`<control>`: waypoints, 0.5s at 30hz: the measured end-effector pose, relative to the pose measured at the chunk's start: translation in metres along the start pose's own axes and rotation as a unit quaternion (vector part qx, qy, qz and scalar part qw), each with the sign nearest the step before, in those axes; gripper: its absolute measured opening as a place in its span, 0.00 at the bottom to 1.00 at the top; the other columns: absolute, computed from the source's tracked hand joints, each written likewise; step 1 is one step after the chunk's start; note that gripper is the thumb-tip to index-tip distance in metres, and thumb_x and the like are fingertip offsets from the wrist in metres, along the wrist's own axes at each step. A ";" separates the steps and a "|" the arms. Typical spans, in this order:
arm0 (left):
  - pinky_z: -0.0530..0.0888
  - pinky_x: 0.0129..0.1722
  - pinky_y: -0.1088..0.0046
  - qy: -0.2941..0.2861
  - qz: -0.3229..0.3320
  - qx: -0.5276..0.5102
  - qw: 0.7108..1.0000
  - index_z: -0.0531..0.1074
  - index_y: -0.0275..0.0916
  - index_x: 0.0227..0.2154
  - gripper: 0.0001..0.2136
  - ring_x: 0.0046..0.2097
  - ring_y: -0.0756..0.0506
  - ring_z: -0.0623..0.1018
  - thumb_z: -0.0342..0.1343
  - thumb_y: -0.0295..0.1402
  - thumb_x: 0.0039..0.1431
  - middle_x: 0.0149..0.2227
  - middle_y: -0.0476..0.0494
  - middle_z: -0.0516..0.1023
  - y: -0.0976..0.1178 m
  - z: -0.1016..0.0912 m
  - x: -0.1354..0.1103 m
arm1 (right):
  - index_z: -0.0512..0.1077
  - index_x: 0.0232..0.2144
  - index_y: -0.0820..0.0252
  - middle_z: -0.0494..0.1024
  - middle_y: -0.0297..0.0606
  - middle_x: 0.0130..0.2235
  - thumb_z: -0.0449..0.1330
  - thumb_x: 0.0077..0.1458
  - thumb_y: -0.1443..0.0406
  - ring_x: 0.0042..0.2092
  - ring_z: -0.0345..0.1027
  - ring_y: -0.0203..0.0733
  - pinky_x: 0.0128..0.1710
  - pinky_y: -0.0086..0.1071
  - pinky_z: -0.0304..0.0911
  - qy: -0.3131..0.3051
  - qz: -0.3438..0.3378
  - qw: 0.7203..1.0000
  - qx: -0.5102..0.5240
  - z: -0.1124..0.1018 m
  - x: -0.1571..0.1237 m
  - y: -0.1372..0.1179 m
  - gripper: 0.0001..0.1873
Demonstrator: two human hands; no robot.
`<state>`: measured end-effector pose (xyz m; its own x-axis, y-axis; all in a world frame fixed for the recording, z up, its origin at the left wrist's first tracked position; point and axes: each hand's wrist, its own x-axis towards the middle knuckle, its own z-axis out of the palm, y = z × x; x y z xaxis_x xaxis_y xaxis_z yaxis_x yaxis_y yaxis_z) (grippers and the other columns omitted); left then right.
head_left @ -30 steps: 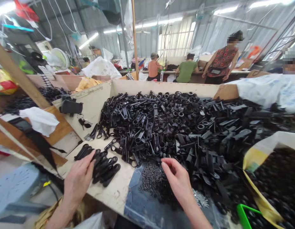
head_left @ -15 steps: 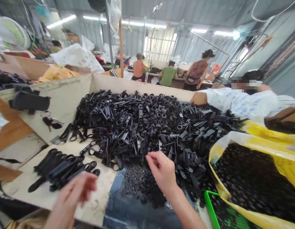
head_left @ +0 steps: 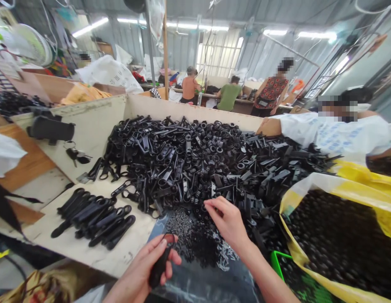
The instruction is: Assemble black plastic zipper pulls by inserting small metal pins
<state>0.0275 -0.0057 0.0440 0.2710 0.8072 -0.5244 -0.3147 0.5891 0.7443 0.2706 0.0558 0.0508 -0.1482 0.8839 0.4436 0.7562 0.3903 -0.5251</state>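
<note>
My left hand [head_left: 151,261] is closed around a black plastic handle with a ring at one end [head_left: 160,261], held over the front of the bench. My right hand [head_left: 227,219] is raised before the big heap of black plastic parts [head_left: 170,160], thumb and fingertips pinched together; whatever lies between them is too small to make out. Below the hands, small metal pieces [head_left: 179,227], little black parts [head_left: 204,248] and silver screw-like pins [head_left: 225,256] lie on a dark blue cloth [head_left: 202,286]. Similar black handles [head_left: 94,216] lie in a row on the left.
At the right stands a yellow-and-white bag of small black pieces [head_left: 334,231], beside a green tray [head_left: 277,265]. Keys [head_left: 77,155] hang on the left board [head_left: 97,122]. Several people work at benches further back.
My left hand has moved right from beside the row of handles and now shows a black handle in its grip. My right hand remains pinched near the heap. The view has shifted slightly.
</note>
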 end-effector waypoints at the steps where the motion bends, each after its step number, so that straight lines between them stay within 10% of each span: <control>1: 0.66 0.24 0.80 0.003 -0.005 -0.006 1.000 0.76 0.35 0.48 0.26 0.27 0.51 0.74 0.67 0.51 0.54 0.32 0.42 0.83 -0.001 0.002 -0.001 | 0.80 0.37 0.58 0.79 0.39 0.34 0.50 0.71 0.62 0.34 0.75 0.41 0.35 0.30 0.69 0.012 0.015 1.000 -0.016 0.004 0.008 0.007 0.18; 7: 0.67 0.26 0.79 0.008 -0.072 -0.055 0.996 0.78 0.34 0.47 0.22 0.28 0.50 0.75 0.65 0.46 0.58 0.32 0.41 0.83 -0.009 0.011 -0.007 | 0.79 0.46 0.55 0.77 0.40 0.47 0.55 0.69 0.65 0.38 0.74 0.42 0.34 0.31 0.64 0.026 0.073 0.985 -0.154 0.006 0.045 0.023 0.12; 15: 0.69 0.29 0.77 -0.012 -0.079 -0.101 0.992 0.77 0.30 0.50 0.20 0.30 0.49 0.76 0.60 0.43 0.63 0.36 0.37 0.84 -0.015 0.010 -0.005 | 0.79 0.39 0.51 0.75 0.35 0.44 0.61 0.67 0.66 0.43 0.73 0.41 0.31 0.29 0.59 -0.118 0.028 0.957 -0.262 0.023 0.047 0.005 0.06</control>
<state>0.0395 -0.0186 0.0398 0.3526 0.7046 -0.6158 -0.4423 0.7054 0.5539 0.2531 0.1057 0.0523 -0.1906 0.9573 0.2173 0.9741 0.2120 -0.0792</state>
